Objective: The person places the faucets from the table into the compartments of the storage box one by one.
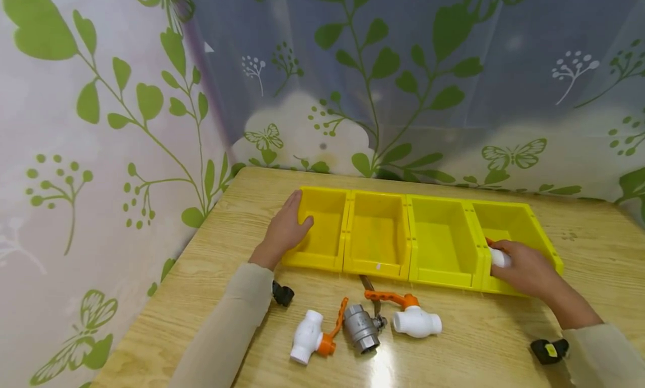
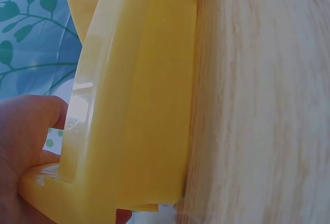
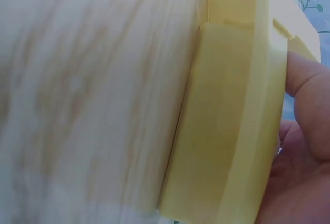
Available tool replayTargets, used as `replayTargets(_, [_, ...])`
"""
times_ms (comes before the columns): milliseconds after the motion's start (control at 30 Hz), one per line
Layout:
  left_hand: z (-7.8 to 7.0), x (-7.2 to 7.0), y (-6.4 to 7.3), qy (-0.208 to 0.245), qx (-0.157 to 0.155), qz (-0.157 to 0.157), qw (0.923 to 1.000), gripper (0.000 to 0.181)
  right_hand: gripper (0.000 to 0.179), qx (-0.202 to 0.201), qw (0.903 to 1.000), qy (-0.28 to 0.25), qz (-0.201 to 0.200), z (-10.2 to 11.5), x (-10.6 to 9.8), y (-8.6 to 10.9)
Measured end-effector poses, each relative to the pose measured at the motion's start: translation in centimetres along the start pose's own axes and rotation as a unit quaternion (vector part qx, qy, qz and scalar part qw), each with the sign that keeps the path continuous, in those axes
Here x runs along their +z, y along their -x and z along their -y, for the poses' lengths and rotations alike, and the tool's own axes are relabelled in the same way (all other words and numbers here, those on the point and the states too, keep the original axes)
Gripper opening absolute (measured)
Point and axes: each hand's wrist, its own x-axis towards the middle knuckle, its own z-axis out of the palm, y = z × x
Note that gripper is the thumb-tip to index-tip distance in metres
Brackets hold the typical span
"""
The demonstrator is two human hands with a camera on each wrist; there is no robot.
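Four yellow bins stand joined in a row on the table. My left hand [image 1: 286,227] grips the side wall of the leftmost bin [image 1: 314,263], thumb over the inside and the other fingers along the outside. In the left wrist view, the thumb and fingers straddle the rim of that yellow bin [image 2: 154,105]. At the other end, my right hand [image 1: 526,267] holds a white plastic ball valve [image 1: 500,258] low in the rightmost bin [image 1: 541,225]; a bit of its orange handle shows. In the right wrist view the bin wall [image 3: 216,121] hides this valve.
In front of the bins lie a white ball valve [image 1: 306,337] with an orange lever, a grey metal ball valve [image 1: 361,327] and another white ball valve [image 1: 418,322]. Small black devices sit by both wrists. A leaf-patterned curtain [image 1: 322,97] hangs behind the wooden table [image 1: 201,298].
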Motion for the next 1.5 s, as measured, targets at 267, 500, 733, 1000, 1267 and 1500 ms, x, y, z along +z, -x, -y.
replayTargets(267, [0.01, -0.13, -0.1, 0.002, -0.001, 0.001, 1.0, 0.073, 0.062, 0.004, 0.9999, -0.001, 0.012, -0.02, -0.03, -0.17])
replayTargets(500, [0.01, -0.1, -0.16, 0.004, -0.002, 0.0, 1.0, 0.072, 0.063, 0.005, 0.9998, -0.003, 0.019, -0.18, 0.02, -0.34])
replayTargets(733, [0.03, -0.12, -0.21, 0.008, -0.001, -0.003, 1.0, 0.072, 0.063, 0.008, 0.9997, -0.005, 0.023, -0.09, -0.1, -0.33])
replayTargets(1000, [0.11, -0.04, -0.17, 0.01, 0.001, -0.002, 0.9999, 0.072, 0.06, -0.003, 0.9996, -0.002, 0.029, -0.18, -0.14, -0.33])
replayTargets(1267, [0.21, 0.12, -0.1, 0.018, 0.002, -0.005, 0.9998, 0.072, 0.06, -0.005, 0.9994, -0.008, 0.033, -0.27, 0.09, -0.39])
replayTargets(1500, [0.3, 0.14, -0.08, 0.022, 0.003, -0.007, 0.9997, 0.072, 0.059, -0.015, 0.9991, -0.018, 0.035, -0.09, 0.13, -0.32])
